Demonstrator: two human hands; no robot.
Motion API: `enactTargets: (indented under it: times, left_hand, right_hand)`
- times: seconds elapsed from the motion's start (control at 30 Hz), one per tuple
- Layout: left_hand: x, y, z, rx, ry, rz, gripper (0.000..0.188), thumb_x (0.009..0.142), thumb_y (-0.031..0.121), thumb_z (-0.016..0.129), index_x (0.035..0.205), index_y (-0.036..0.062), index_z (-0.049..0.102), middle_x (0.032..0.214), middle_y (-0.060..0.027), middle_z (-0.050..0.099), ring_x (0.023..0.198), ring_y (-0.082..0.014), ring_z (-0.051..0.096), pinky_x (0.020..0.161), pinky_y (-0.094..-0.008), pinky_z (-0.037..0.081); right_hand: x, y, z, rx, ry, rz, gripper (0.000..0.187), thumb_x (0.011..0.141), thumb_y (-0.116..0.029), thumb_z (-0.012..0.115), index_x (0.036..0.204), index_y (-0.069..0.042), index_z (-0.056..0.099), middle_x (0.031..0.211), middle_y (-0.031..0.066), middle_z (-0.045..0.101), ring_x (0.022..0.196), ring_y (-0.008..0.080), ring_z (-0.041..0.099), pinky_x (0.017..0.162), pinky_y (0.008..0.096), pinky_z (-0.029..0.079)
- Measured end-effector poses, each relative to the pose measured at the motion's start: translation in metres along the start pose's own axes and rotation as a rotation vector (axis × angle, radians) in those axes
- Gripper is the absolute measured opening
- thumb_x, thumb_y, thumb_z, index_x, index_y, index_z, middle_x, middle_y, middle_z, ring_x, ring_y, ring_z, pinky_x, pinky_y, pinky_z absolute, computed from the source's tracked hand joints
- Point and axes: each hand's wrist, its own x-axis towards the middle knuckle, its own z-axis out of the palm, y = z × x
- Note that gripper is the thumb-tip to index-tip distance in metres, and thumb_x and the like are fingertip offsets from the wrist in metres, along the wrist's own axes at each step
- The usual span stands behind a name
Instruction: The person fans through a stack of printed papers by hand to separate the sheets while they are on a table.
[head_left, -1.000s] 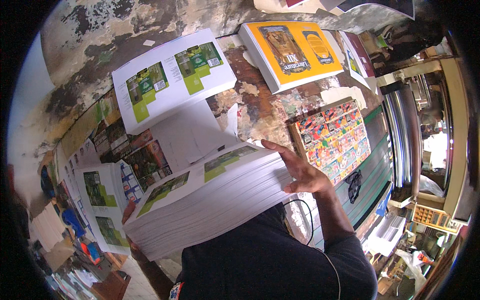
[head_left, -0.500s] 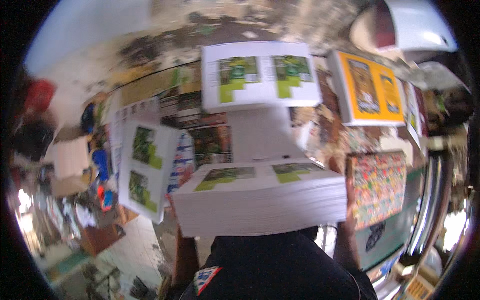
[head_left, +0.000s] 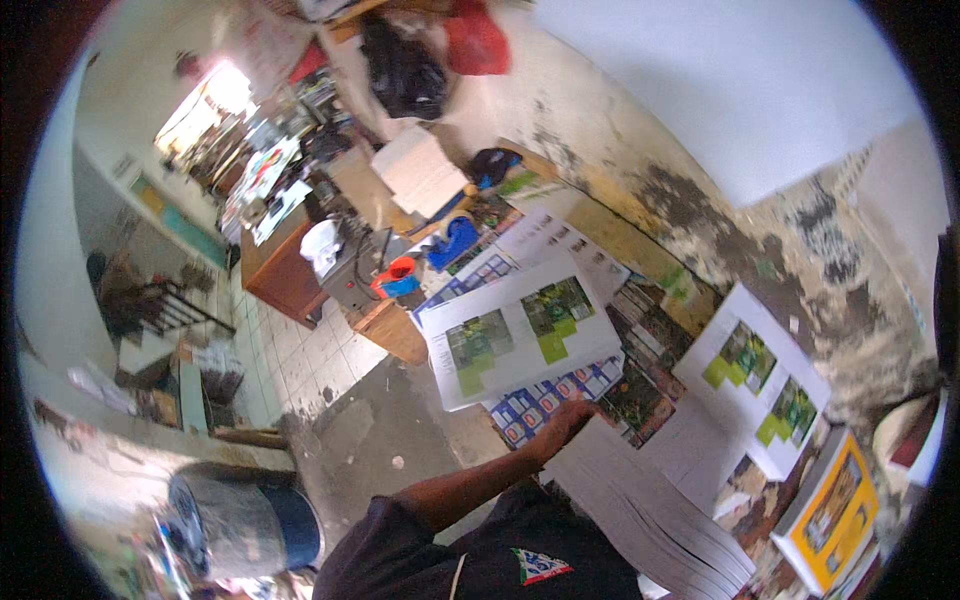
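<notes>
A thick stack of printed sheets (head_left: 648, 515) is held close in front of my chest, its white page edges fanned and slightly bowed. My left hand (head_left: 568, 428) is closed on the stack's left end. My right hand does not show. Beyond the held stack, to the left, lies a pile of white sheets with green pictures (head_left: 520, 330) on top of a blue-patterned sheet (head_left: 545, 408). A similar pile of sheets (head_left: 752, 385) sits at the right, near the wall.
A yellow-covered pile (head_left: 830, 510) lies at the far right. Left of the table's papers are a blue tape dispenser (head_left: 455, 243), an orange tape roll (head_left: 400, 270) and a wooden desk (head_left: 275, 270). A large drum (head_left: 245, 520) stands at lower left. A stained wall (head_left: 640, 190) runs behind.
The view has swung to the left, bringing the room and desk into sight. The held stack has gone from level to slanting, and my right hand has left the view.
</notes>
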Motion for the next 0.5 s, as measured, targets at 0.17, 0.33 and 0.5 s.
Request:
enactTargets:
  times: [0.17,0.33,0.5]
  left_hand:
    - [0.034,-0.020,0.006,-0.464,0.229,-0.341,0.074,0.102,0.076,0.035,0.108,0.0089,0.065,0.094,-0.0028,0.062,0.081,-0.0147,0.056,0.080,-0.0338,0.045]
    - [0.068,0.050,0.034,-0.265,0.385,-0.302,0.073,0.103,0.073,0.033,0.097,0.0095,0.069,0.088,-0.0014,0.065,0.077,-0.0150,0.058,0.071,-0.0340,0.047]
    - [0.105,-0.062,0.018,-0.381,0.403,-0.396,0.068,0.102,0.070,0.044,0.125,0.0095,0.066,0.123,-0.0051,0.067,0.112,-0.0174,0.062,0.100,-0.0362,0.048]
  right_hand:
    - [0.026,-0.006,0.017,0.013,-0.023,0.013,0.087,0.100,-0.069,0.041,0.161,-0.007,0.030,0.164,0.0128,0.034,0.151,0.0315,0.033,0.124,0.0495,0.023]
    - [0.036,-0.008,0.004,0.057,0.025,0.027,0.084,0.101,-0.066,0.041,0.159,-0.007,0.034,0.162,0.0127,0.039,0.149,0.0319,0.036,0.123,0.0497,0.026]
    - [0.046,-0.010,-0.017,0.146,0.066,0.026,0.080,0.101,-0.064,0.042,0.158,-0.007,0.038,0.160,0.0127,0.043,0.147,0.0323,0.040,0.122,0.0499,0.029]
